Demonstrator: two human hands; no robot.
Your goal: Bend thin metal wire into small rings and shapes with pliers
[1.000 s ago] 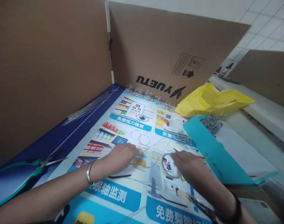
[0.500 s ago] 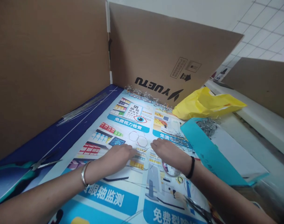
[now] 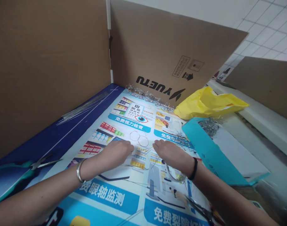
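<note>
My left hand (image 3: 117, 153) is closed, its fingers pinched together just above the printed sheet (image 3: 138, 216), with thin wire at its fingertips. Facing it across a small gap, my right hand (image 3: 170, 153) is closed too, and a fine wire (image 3: 146, 151) shows by its fingers. Exactly how the wire runs inside the fingers is hidden. Just beyond the hands lies a thin wire bent into two rings (image 3: 142, 141), like a spectacle outline. A round wire loop (image 3: 175, 176) sits under my right wrist. Loose wires (image 3: 136, 182) lie nearer to me.
Green-handled pliers (image 3: 27, 169) lie at left, scissors (image 3: 197, 207) at lower right. Straight wires (image 3: 84, 108) rest on the blue surface. Wire scraps (image 3: 143, 93) line the cardboard wall (image 3: 157, 40). A yellow bag (image 3: 206, 103) and a teal-and-white box (image 3: 237, 153) stand at right.
My left hand has shifted slightly left and towards me, widening the gap between the hands. My right hand has hardly moved. The two-ring wire stays in nearly the same place.
</note>
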